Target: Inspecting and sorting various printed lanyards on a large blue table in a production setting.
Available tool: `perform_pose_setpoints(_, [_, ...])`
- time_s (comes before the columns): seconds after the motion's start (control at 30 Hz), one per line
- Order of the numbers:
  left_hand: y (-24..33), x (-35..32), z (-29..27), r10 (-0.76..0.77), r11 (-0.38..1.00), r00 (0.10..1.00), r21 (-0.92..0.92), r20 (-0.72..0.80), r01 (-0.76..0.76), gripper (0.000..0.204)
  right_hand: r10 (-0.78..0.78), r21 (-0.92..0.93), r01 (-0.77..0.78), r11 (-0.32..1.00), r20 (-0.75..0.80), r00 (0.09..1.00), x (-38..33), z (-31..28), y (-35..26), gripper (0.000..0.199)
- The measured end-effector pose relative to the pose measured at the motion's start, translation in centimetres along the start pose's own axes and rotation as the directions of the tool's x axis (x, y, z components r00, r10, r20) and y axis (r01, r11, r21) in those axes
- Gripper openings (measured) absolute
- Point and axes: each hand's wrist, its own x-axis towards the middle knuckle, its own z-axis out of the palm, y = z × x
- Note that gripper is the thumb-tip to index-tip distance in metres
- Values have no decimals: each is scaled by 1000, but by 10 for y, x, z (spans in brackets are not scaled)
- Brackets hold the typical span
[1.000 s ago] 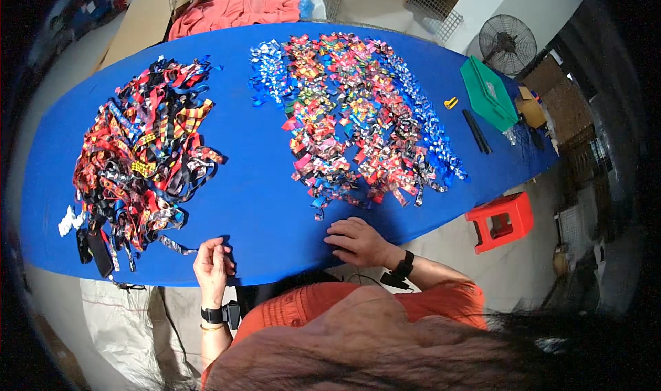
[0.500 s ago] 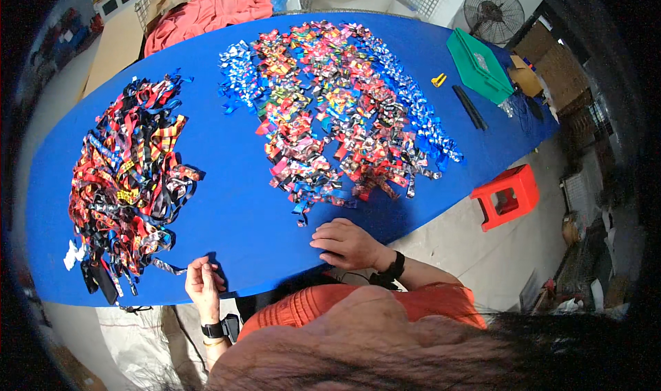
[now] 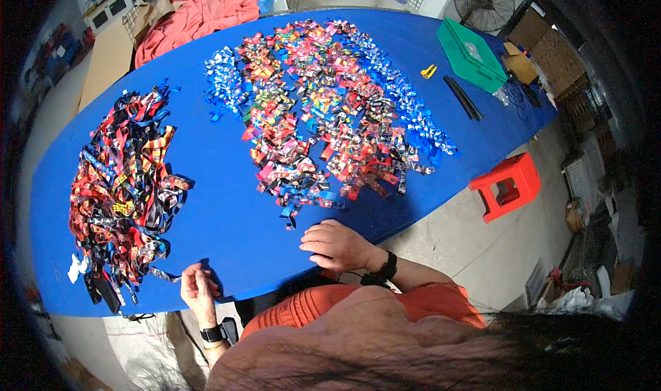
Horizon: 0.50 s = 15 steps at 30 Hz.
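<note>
Bare blue table [image 3: 220, 184] lying open from 12 o'clock of left hand [image 3: 197, 288]; ribbon heap [image 3: 124, 191] crowding its 10 o'clock. Bow pile [image 3: 323, 122] blocking right hand [image 3: 337, 245] at 12.

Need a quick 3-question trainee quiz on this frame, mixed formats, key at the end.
1. True or false: the right hand lies flat on the blue table.
2. Which pile is nearest the left hand? A) red-and-black ribbon pile B) multicoloured bow pile C) green tray
3. Fill in: beside the table stands a red ____.

Key: 1 true; 2 A; 3 stool.
</note>
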Motion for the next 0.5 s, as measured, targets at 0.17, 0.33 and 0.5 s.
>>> perform_pose_setpoints(0.17, [-1, 0, 0, 18, 1000, 1000, -6, 2, -18, 20, -1, -10, 1, 1000, 8, 1000, 1, 0, 0, 33])
perform_pose_setpoints(0.33, [-1, 2, 2, 26, 999, 1000, -21, 14, -26, 20, 4, -14, -4, 1000, -12, 1000, 2, 0, 0, 31])
perform_pose_setpoints(0.5, [-1, 1, -1, 3, 1000, 1000, -28, 19, -3, 20, -5, -12, 5, 1000, -46, 999, 3, 1, -3, 30])
